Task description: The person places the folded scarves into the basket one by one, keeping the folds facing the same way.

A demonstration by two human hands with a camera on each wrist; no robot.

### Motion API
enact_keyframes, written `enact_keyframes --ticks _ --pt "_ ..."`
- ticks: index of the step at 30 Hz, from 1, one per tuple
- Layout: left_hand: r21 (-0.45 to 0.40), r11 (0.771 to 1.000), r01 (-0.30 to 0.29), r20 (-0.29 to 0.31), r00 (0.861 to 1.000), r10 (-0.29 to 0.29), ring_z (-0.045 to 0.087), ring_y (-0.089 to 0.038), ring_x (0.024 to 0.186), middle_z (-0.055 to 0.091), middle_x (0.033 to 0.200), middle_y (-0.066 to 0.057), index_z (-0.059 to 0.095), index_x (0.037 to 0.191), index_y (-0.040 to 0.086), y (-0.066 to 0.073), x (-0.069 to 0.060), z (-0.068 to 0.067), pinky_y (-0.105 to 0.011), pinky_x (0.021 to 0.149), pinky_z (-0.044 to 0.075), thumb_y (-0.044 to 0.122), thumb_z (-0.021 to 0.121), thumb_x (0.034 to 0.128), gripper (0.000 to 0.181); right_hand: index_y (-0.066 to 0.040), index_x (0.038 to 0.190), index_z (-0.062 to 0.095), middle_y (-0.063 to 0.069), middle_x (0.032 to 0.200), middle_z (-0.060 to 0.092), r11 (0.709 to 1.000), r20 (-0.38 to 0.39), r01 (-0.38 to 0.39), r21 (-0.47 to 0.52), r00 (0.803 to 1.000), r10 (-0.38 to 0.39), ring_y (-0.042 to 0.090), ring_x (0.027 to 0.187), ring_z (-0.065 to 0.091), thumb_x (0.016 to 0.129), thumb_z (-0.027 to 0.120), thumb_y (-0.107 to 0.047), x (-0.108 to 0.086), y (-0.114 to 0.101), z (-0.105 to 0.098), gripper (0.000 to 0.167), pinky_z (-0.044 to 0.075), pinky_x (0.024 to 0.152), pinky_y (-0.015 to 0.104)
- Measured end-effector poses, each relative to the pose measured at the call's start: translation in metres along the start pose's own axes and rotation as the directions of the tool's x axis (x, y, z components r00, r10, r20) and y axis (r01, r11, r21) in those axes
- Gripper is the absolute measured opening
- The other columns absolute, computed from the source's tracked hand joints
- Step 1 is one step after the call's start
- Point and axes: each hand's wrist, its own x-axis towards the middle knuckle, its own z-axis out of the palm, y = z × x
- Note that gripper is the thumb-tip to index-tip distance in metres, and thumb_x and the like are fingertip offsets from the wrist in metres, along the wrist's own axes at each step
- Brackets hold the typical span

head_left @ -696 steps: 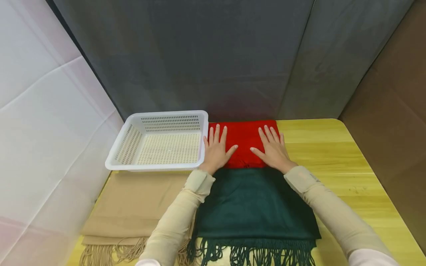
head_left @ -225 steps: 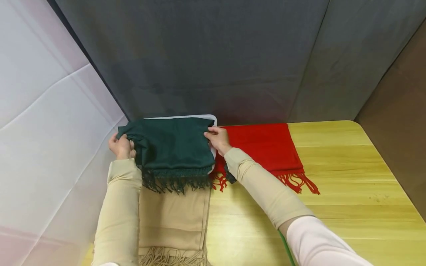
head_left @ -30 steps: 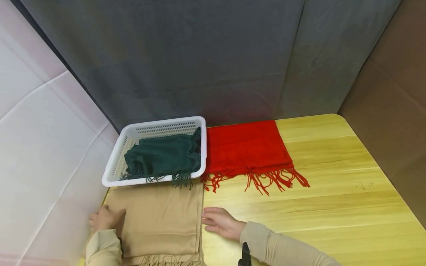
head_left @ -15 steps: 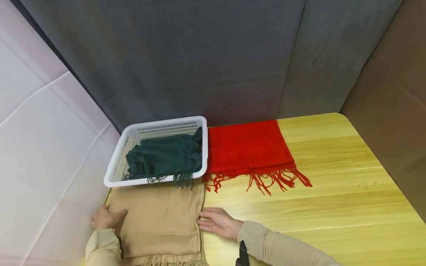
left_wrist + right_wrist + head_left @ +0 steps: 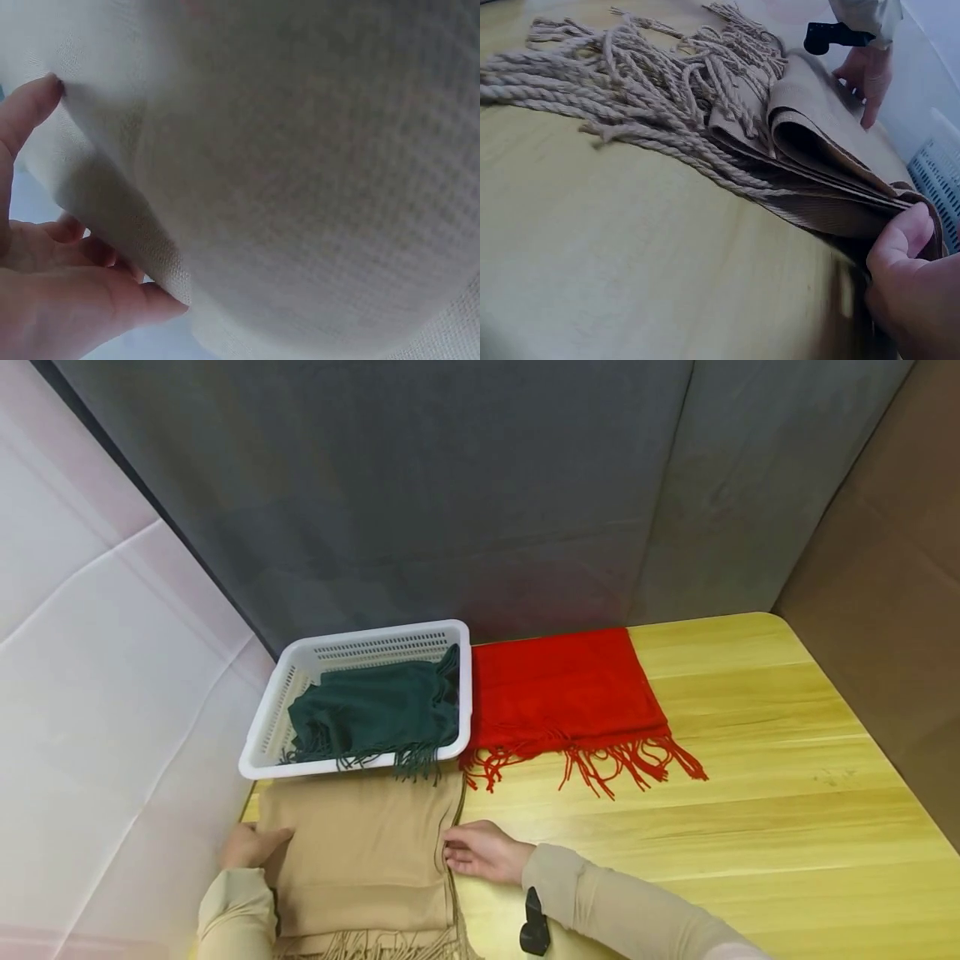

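A folded tan scarf [image 5: 367, 843] with fringe along its near end lies in front of the basket. At its left edge my left hand [image 5: 251, 845] has the thumb on top; the left wrist view shows its fingers [image 5: 120, 300] tucked beneath the cloth. On the opposite side my right hand [image 5: 483, 852] pinches the folded layers, which lift and gape slightly in the right wrist view beside the thumb [image 5: 904, 236]. A crumpled dark green scarf [image 5: 382, 702] lies inside the white basket [image 5: 360, 633], some fringe hanging over the front rim.
A folded red scarf [image 5: 562, 693] lies right of the basket, fringe toward me. The yellow wooden table [image 5: 750, 760] extends to the right. A white wall [image 5: 112, 710] stands close on the left, a dark grey one [image 5: 465, 493] at the back.
Over the last second my right fingers have closed on the tan scarf's right edge, and my left fingers have slid under its left edge. Earlier, the green scarf went from the table into the basket.
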Motion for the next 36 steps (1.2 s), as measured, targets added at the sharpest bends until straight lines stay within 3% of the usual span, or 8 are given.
enact_keyframes --ticks 6,10,12,16,17,19,23,36 --pt "0.006 1.0 -0.03 0.038 0.999 0.029 0.052 -0.042 0.077 0.05 0.089 -0.039 0.043 0.1 -0.025 0.005 0.001 0.0 -0.047 0.071 0.043 0.026 0.06 0.0764 0.059 -0.009 0.076 0.054 -0.001 0.06 0.049 0.987 -0.021 0.01 -0.161 1.0 -0.013 0.005 0.053 0.047 0.083 0.056 -0.008 0.004 -0.003 0.001 0.008 0.043 0.052 0.016" --pt "0.037 0.999 -0.032 0.067 0.997 0.029 0.048 -0.05 0.085 0.046 0.097 -0.043 0.04 0.103 -0.027 0.005 0.001 0.0 -0.05 0.076 0.041 0.028 0.058 0.0773 0.064 -0.01 0.066 0.047 -0.001 0.054 0.046 0.933 -0.022 0.095 -0.347 0.994 -0.11 0.005 0.046 0.043 0.082 0.058 -0.008 0.007 -0.003 0.002 0.019 0.04 0.044 0.015" --pt "0.052 0.998 -0.034 0.085 0.996 0.029 0.047 -0.052 0.088 0.045 0.098 -0.044 0.039 0.102 -0.029 0.004 0.001 0.0 -0.05 0.077 0.041 0.029 0.057 0.0775 0.065 -0.008 0.063 0.047 -0.002 0.053 0.044 0.862 0.011 0.187 -0.471 0.978 -0.207 0.006 0.043 0.042 0.08 0.06 -0.007 0.008 -0.003 0.002 0.022 0.039 0.042 0.017" --pt "0.079 0.996 -0.038 0.116 0.993 0.028 0.048 -0.051 0.086 0.045 0.096 -0.045 0.041 0.096 -0.03 0.001 0.001 -0.001 -0.048 0.077 0.042 0.032 0.056 0.0777 0.066 -0.001 0.062 0.052 -0.004 0.052 0.043 0.633 0.088 0.343 -0.694 0.913 -0.398 0.004 0.043 0.039 0.076 0.064 -0.007 0.01 -0.005 0.003 0.019 0.036 0.043 0.017" --pt "0.081 0.996 -0.035 0.119 0.993 0.025 0.049 -0.051 0.085 0.046 0.095 -0.045 0.042 0.095 -0.03 0.001 0.001 -0.001 -0.048 0.076 0.042 0.032 0.056 0.0775 0.067 0.0 0.065 0.054 -0.004 0.052 0.044 0.607 0.1 0.358 -0.71 0.904 -0.416 0.004 0.043 0.039 0.075 0.064 -0.006 0.01 -0.005 0.004 0.016 0.036 0.043 0.017" --pt "0.078 0.997 -0.027 0.123 0.992 0.017 0.049 -0.049 0.084 0.046 0.095 -0.044 0.042 0.095 -0.03 0.0 0.001 -0.002 -0.048 0.075 0.043 0.033 0.056 0.0769 0.067 0.002 0.068 0.053 -0.003 0.052 0.048 0.606 0.106 0.356 -0.711 0.907 -0.408 0.003 0.044 0.04 0.074 0.065 -0.005 0.011 -0.003 0.005 0.015 0.037 0.043 0.017" --pt "0.11 0.994 -0.021 0.145 0.989 0.005 0.047 -0.052 0.089 0.045 0.099 -0.045 0.041 0.099 -0.03 -0.002 0.002 -0.004 -0.048 0.077 0.042 0.036 0.055 0.0766 0.072 -0.001 0.08 0.049 0.002 0.054 0.053 0.675 0.088 0.29 -0.678 0.944 -0.317 0.008 0.041 0.047 0.076 0.064 -0.006 0.01 0.001 0.006 0.017 0.044 0.04 0.022" --pt "0.079 0.996 -0.028 0.172 0.985 0.015 0.047 -0.051 0.093 0.045 0.101 -0.042 0.038 0.106 -0.027 -0.005 0.001 -0.008 -0.047 0.078 0.042 0.037 0.056 0.0782 0.072 -0.006 0.067 0.042 0.001 0.047 0.047 0.551 0.071 0.267 -0.791 0.934 -0.351 0.014 0.036 0.053 0.074 0.059 -0.002 0.006 0.0 -0.005 0.019 0.043 0.037 0.024"
